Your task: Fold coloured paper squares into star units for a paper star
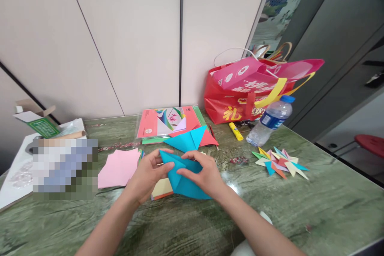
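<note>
A partly folded sheet of blue origami paper [192, 188] is held up over the table between both hands. My left hand [151, 172] pinches its left side, thumb in front and fingers behind. At the right, my right hand [202, 170] grips the paper's upper edge between thumb and fingers. Just behind the hands lies another folded blue paper piece [187, 139], on top of a red folded piece [210, 139]. Cream and orange paper [162, 189] shows partly hidden beneath the held sheet.
Pink paper sheets [118, 168] lie left of the hands. Behind are a packaged paper set [147, 122], a red gift bag [222, 104], a yellow glue stick [236, 131] and a water bottle [267, 124]. A multicoloured folded-paper star [280, 163] lies right. A green box [45, 127] stands left.
</note>
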Action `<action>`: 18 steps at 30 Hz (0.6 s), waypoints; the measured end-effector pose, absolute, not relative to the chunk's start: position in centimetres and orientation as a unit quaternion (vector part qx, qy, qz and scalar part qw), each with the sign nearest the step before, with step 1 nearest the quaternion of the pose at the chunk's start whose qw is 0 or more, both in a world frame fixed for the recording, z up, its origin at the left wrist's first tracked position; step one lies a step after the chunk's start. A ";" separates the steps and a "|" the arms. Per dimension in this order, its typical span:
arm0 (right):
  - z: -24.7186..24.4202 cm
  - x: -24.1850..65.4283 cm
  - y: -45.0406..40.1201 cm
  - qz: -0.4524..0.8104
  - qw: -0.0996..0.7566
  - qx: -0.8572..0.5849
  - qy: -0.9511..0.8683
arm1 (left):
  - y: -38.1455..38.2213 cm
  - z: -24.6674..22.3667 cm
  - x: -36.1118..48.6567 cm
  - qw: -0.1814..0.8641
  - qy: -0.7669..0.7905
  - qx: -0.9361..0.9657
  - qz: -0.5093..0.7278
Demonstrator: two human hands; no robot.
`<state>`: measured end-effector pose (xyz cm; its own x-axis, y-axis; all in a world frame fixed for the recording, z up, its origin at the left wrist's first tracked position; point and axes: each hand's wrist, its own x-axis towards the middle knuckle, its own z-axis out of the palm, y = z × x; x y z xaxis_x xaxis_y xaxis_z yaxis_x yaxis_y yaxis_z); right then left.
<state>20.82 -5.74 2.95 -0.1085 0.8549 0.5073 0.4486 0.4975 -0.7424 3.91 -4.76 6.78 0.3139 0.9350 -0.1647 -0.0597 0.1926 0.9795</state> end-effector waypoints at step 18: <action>2.9 20.7 -5.6 0.287 0.501 -0.443 -0.685 | -4.8 6.5 4.0 0.621 0.466 0.497 0.388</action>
